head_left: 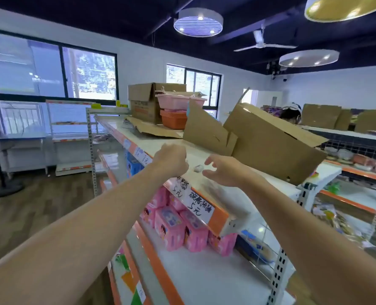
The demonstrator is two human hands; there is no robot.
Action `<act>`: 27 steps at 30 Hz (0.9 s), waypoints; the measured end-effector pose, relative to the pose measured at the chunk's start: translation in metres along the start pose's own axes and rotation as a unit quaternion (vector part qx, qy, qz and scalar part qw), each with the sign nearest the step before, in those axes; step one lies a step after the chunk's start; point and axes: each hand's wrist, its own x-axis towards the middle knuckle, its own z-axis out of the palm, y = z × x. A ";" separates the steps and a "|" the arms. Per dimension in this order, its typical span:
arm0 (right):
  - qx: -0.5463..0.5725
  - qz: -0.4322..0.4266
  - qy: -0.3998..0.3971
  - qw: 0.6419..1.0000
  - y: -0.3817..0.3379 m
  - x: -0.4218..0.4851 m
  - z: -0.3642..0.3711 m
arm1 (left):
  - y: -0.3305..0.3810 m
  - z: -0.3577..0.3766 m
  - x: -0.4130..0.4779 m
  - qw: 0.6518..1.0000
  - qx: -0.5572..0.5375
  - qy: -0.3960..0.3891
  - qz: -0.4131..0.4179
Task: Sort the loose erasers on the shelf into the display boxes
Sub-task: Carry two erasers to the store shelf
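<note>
White and small, the eraser (198, 167) lies on the top shelf (154, 143) between both hands, the right hand (223, 170) spread wide beside it, probably to pick it up, the left hand (171, 160) curled (whether round anything, I cannot tell).

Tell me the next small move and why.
Probably close the right hand on the small white eraser: it lies loose on the top shelf just off the spread fingertips, untouched. The left hand is curled; whether it holds anything is hidden.

Bright window daylight, soft motion blur, fisheye-bent edges.
</note>
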 end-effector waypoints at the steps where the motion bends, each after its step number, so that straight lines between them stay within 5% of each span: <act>1: 0.001 0.002 -0.010 1.000 0.000 0.004 0.001 | 0.000 0.001 0.002 1.000 0.008 -0.015 -0.003; 17: -0.065 0.010 -0.032 0.997 -0.008 0.059 0.020 | -0.014 0.042 0.045 1.000 0.004 0.005 -0.027; 27: 0.015 -0.011 -0.003 1.000 -0.002 0.056 0.014 | -0.022 0.045 0.062 0.997 -0.060 0.010 -0.040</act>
